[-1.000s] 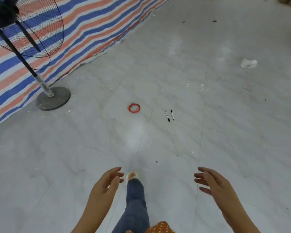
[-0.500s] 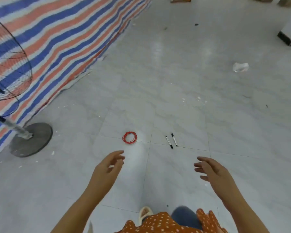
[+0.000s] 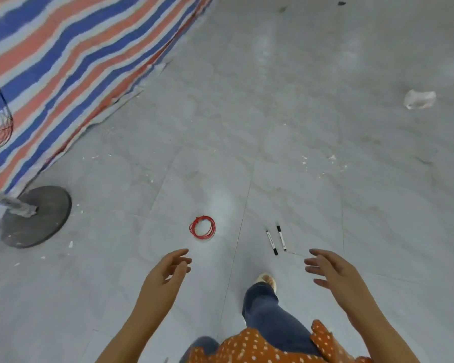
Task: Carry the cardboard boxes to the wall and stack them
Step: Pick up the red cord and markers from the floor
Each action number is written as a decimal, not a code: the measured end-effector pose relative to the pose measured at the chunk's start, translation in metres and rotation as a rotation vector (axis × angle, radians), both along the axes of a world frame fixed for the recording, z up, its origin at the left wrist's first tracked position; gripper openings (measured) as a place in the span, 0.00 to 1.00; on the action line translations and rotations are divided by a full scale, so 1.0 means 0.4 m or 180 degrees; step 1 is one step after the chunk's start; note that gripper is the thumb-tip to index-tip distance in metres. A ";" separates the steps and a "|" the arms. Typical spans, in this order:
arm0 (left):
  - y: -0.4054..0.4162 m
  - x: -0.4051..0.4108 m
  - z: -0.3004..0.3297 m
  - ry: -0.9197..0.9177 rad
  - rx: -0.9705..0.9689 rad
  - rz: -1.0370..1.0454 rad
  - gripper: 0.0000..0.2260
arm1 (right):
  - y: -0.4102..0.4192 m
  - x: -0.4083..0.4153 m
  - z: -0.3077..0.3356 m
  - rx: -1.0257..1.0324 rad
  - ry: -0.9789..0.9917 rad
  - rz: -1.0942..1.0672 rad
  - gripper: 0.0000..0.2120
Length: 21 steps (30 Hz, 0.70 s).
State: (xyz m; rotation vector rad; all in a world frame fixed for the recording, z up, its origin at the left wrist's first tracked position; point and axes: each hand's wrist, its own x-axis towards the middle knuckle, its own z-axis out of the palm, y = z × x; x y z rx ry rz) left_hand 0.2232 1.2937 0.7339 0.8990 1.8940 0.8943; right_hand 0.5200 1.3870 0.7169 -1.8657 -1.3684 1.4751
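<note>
No cardboard box is in view. My left hand [image 3: 165,276] reaches forward over the grey tiled floor, fingers loosely apart and holding nothing. My right hand [image 3: 330,273] is held out at the same height, fingers spread, also holding nothing. Between the hands my leg in blue jeans steps forward, the foot [image 3: 266,280] on the floor.
A coil of red wire [image 3: 202,227] and two black-and-white markers [image 3: 276,239] lie on the floor just ahead. A standing fan's round base [image 3: 37,216] is at the left, by a striped tarpaulin [image 3: 71,56]. A crumpled clear plastic scrap [image 3: 418,99] lies far right.
I have walked forward: the red wire, markers and fan base have come closer to me. A leg has swung forward between my hands. Both hands stay held out, holding nothing.
</note>
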 end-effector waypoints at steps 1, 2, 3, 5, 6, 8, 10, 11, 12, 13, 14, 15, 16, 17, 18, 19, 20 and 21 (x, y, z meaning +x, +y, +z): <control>0.052 -0.007 -0.005 -0.0017 -0.0032 0.0004 0.12 | 0.060 -0.008 -0.007 -0.0037 -0.0025 0.0054 0.11; 0.102 -0.015 -0.019 -0.0011 -0.0067 -0.0026 0.12 | 0.116 -0.015 -0.019 -0.0090 -0.0064 0.0127 0.11; 0.149 -0.022 -0.036 0.0012 -0.0120 -0.0086 0.12 | 0.168 -0.023 -0.036 -0.0165 -0.0108 0.0204 0.11; 0.247 -0.041 -0.093 0.0018 -0.0288 -0.0211 0.11 | 0.266 -0.040 -0.092 -0.0300 -0.0188 0.0314 0.11; 0.295 -0.056 -0.141 -0.0028 -0.0401 -0.0244 0.11 | 0.313 -0.050 -0.138 -0.0366 -0.0238 0.0354 0.11; 0.397 -0.087 -0.280 -0.0094 -0.0654 -0.0348 0.10 | 0.406 -0.078 -0.268 -0.0530 -0.0359 0.0432 0.10; 0.497 -0.118 -0.465 -0.0023 -0.0866 -0.0583 0.09 | 0.490 -0.111 -0.447 -0.0639 -0.0494 0.0524 0.10; 0.542 -0.134 -0.569 0.0038 -0.0969 -0.0721 0.09 | 0.525 -0.127 -0.546 -0.0694 -0.0565 0.0573 0.09; 0.587 -0.148 -0.673 0.0151 -0.1058 -0.0918 0.10 | 0.557 -0.142 -0.650 -0.0757 -0.0624 0.0602 0.08; 0.626 -0.162 -0.778 0.0281 -0.1127 -0.1145 0.11 | 0.585 -0.156 -0.756 -0.0828 -0.0669 0.0615 0.09; 0.663 -0.176 -0.886 0.0391 -0.1190 -0.1367 0.13 | 0.609 -0.165 -0.863 -0.0898 -0.0692 0.0588 0.09; 0.699 -0.189 -0.987 0.0472 -0.1239 -0.1562 0.14 | 0.629 -0.172 -0.966 -0.0950 -0.0714 0.0541 0.09; 0.729 -0.203 -1.082 0.0518 -0.1296 -0.1714 0.15 | 0.641 -0.175 -1.065 -0.0987 -0.0736 0.0503 0.09; 0.755 -0.217 -1.173 0.0537 -0.1355 -0.1818 0.14 | 0.650 -0.176 -1.161 -0.1013 -0.0772 0.0469 0.09; 0.777 -0.233 -1.259 0.0575 -0.1437 -0.1928 0.14 | 0.657 -0.175 -1.253 -0.1020 -0.0824 0.0459 0.09; 0.791 -0.250 -1.339 0.0631 -0.1544 -0.2029 0.13 | 0.663 -0.173 -1.338 -0.1035 -0.0914 0.0502 0.10; 0.801 -0.269 -1.415 0.0699 -0.1664 -0.2066 0.12 | 0.667 -0.170 -1.418 -0.1067 -0.1031 0.0584 0.11; 0.805 -0.289 -1.488 0.0813 -0.1790 -0.2071 0.13 | 0.670 -0.168 -1.494 -0.1095 -0.1154 0.0661 0.14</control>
